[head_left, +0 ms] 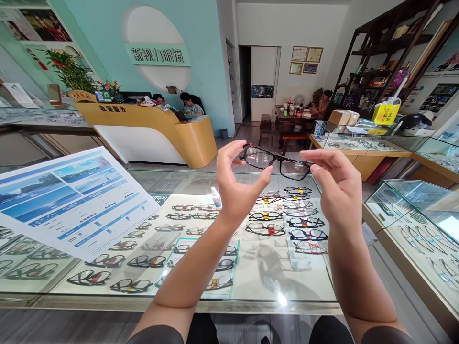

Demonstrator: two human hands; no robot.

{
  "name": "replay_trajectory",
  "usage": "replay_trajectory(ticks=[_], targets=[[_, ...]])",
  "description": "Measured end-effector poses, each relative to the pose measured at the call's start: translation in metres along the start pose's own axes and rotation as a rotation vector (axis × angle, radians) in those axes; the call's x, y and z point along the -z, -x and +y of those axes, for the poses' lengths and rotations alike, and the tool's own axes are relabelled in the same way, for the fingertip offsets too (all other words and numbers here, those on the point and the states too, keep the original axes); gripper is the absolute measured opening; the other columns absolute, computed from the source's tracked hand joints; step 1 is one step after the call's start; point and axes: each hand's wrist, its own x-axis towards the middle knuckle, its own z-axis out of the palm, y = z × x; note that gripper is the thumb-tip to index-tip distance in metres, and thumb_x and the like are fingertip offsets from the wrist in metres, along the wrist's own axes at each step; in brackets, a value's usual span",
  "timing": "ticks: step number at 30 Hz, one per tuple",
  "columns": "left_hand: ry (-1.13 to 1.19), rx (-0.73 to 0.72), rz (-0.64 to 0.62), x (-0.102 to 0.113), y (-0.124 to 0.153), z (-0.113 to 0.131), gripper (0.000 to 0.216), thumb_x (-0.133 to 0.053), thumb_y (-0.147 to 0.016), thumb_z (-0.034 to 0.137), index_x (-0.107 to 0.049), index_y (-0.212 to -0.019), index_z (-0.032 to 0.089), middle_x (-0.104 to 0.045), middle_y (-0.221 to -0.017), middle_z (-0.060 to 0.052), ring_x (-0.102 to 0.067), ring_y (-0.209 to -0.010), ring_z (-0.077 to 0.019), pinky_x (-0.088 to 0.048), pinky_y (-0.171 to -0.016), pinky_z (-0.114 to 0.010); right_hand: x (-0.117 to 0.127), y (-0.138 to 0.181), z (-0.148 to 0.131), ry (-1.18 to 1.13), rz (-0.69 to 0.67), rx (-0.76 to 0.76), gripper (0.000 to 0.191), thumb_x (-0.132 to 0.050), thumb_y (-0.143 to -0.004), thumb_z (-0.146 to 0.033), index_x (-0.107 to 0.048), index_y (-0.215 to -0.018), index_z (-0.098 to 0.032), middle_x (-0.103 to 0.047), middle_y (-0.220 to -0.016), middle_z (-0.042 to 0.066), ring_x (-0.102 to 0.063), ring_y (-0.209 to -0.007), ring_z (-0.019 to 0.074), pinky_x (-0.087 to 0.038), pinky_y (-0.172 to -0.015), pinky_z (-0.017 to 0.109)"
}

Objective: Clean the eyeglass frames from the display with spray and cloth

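Note:
Both my hands hold up a pair of black-framed eyeglasses (278, 160) above the glass counter (251, 286). My left hand (236, 184) is closed on the frame's left end, its thumb near the left lens. At the right end, my right hand (339, 184) pinches the frame between thumb and fingers. A small red label shows at the upper left of the glasses. Beneath the hands, several rows of eyeglasses (265, 229) lie inside the display case. A small white spray bottle (215, 197) stands beyond my left wrist.
A printed sheet (77, 200) with blue pictures stands on the counter at left. Another glass case (416, 229) is close by on the right. Farther back are a yellow reception desk (154, 129) with people behind it, and a wooden table (294, 117) with a seated person.

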Motion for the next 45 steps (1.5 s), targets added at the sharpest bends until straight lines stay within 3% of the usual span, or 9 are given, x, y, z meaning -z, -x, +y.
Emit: replay_trajectory(ticks=[3,9,22,27,32,36,39,41,45], targets=[[-0.121,-0.116,0.000,0.003,-0.004,0.001,0.067,-0.088,-0.085,0.051,-0.058,-0.139,0.025,-0.066,-0.138,-0.013,-0.066,-0.130,-0.0302,-0.063,-0.091,-0.042,0.003,-0.004,0.001,0.159,0.003,0.094,0.018,-0.066,-0.100,-0.026,-0.078,-0.114,-0.028,-0.080,-0.122,0.007,-0.073,-0.121,0.0275,-0.057,-0.109,0.051],[-0.187,-0.256,-0.046,0.002,-0.003,0.007,0.062,-0.089,-0.083,0.040,-0.060,-0.136,0.025,-0.071,-0.130,-0.011,-0.070,-0.121,-0.0281,-0.065,-0.093,-0.042,0.000,-0.004,0.004,0.230,-0.241,0.143,0.013,-0.070,-0.102,-0.030,-0.077,-0.113,-0.029,-0.080,-0.123,0.007,-0.073,-0.120,0.0283,-0.055,-0.108,0.050],[0.123,-0.010,-0.239,0.003,0.001,0.010,0.066,-0.083,-0.087,0.029,-0.052,-0.146,0.027,-0.065,-0.133,-0.009,-0.071,-0.119,-0.0238,-0.065,-0.096,-0.037,0.000,-0.006,0.008,0.093,-0.389,-0.035,0.009,-0.071,-0.101,-0.033,-0.076,-0.101,-0.025,-0.079,-0.123,0.007,-0.071,-0.119,0.0267,-0.053,-0.107,0.045],[0.236,0.024,-0.297,0.005,0.000,0.013,0.067,-0.082,-0.087,0.026,-0.051,-0.146,0.029,-0.065,-0.134,-0.009,-0.070,-0.122,-0.0232,-0.064,-0.097,-0.035,-0.001,-0.006,0.005,-0.144,-0.478,-0.222,0.010,-0.073,-0.100,-0.032,-0.076,-0.098,-0.023,-0.081,-0.116,0.005,-0.073,-0.110,0.0240,-0.054,-0.103,0.042],[0.246,0.027,-0.347,0.006,-0.002,0.015,0.065,-0.081,-0.089,0.028,-0.050,-0.147,0.029,-0.065,-0.135,-0.010,-0.070,-0.119,-0.0221,-0.063,-0.094,-0.033,-0.002,-0.005,0.006,-0.223,-0.499,-0.250,0.010,-0.075,-0.099,-0.032,-0.078,-0.097,-0.022,-0.081,-0.113,0.005,-0.073,-0.106,0.0215,-0.056,-0.098,0.037],[0.132,-0.044,-0.204,0.007,-0.002,0.021,0.063,-0.080,-0.091,0.031,-0.051,-0.146,0.027,-0.065,-0.133,-0.010,-0.068,-0.116,-0.0225,-0.060,-0.092,-0.035,-0.002,-0.004,0.010,-0.143,-0.405,-0.194,0.012,-0.078,-0.096,-0.034,-0.081,-0.097,-0.022,-0.083,-0.116,0.007,-0.076,-0.108,0.0240,-0.058,-0.098,0.040],[-0.022,-0.073,-0.032,0.011,-0.001,0.031,0.031,-0.077,-0.092,0.026,-0.069,-0.122,0.024,-0.064,-0.096,-0.002,-0.063,-0.087,-0.0160,-0.053,-0.079,-0.031,-0.004,-0.002,0.013,0.015,-0.248,-0.118,0.012,-0.078,-0.096,-0.033,-0.081,-0.096,-0.022,-0.084,-0.113,0.008,-0.078,-0.110,0.0261,-0.058,-0.102,0.045],[-0.049,-0.002,-0.119,0.014,0.000,0.038,0.006,-0.073,-0.096,0.025,-0.075,-0.101,0.023,-0.053,-0.072,0.004,-0.051,-0.067,-0.0119,-0.045,-0.067,-0.028,-0.007,-0.001,0.013,0.091,-0.169,-0.071,0.012,-0.077,-0.097,-0.033,-0.081,-0.096,-0.022,-0.084,-0.113,0.008,-0.079,-0.109,0.0267,-0.059,-0.102,0.047],[0.056,0.278,-0.371,0.013,0.005,0.044,0.018,-0.073,-0.100,0.038,-0.083,-0.097,0.023,-0.039,-0.058,0.007,-0.037,-0.056,-0.0103,-0.034,-0.059,-0.028,-0.017,0.007,0.007,0.188,-0.070,0.069,0.008,-0.074,-0.099,-0.030,-0.080,-0.099,-0.024,-0.085,-0.115,0.007,-0.080,-0.110,0.0260,-0.062,-0.100,0.045]])
